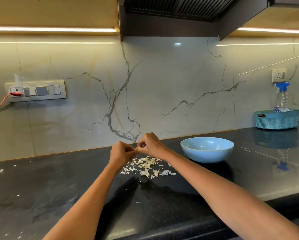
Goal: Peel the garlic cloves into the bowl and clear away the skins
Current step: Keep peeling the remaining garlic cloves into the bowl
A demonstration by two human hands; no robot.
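warm under-cabinet strips [51, 29] | glossy counter [249, 179] glare | edges bowed

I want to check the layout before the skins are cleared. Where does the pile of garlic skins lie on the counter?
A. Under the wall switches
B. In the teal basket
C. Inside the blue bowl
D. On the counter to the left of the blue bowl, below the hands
D: the garlic skins lie on the dark counter, left of the blue bowl, just below both hands.
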